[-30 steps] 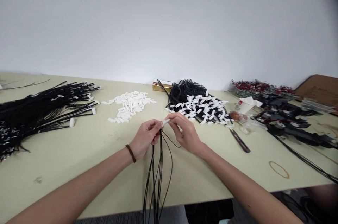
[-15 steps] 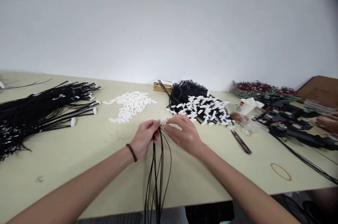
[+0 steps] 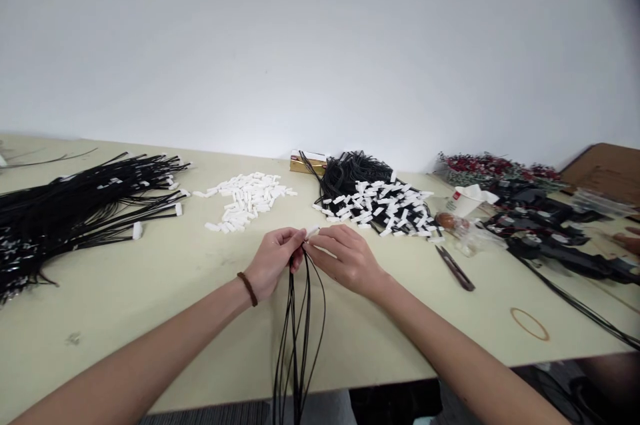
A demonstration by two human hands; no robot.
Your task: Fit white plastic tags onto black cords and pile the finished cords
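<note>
Over the middle of the table, my left hand pinches a white plastic connector between thumb and fingers. Several thin black wires run down from it past the table's front edge. My right hand meets it from the other side, its thumb and fingertips closed on a black wire close to the connector. The fingers partly cover the connector and the wire ends. Beyond my hands lies a heap of loose white connectors. To its right are coiled black wires with white connectors on their ends.
A thick bundle of black wires covers the left side. On the right are snips, a rubber band, a paper cup, red and green wires and black parts. Another person's hand shows at the right edge.
My right fingers have closed in against the connector and turned slightly downward. My left hand has barely moved. At the far right, the other person's hand has shifted.
</note>
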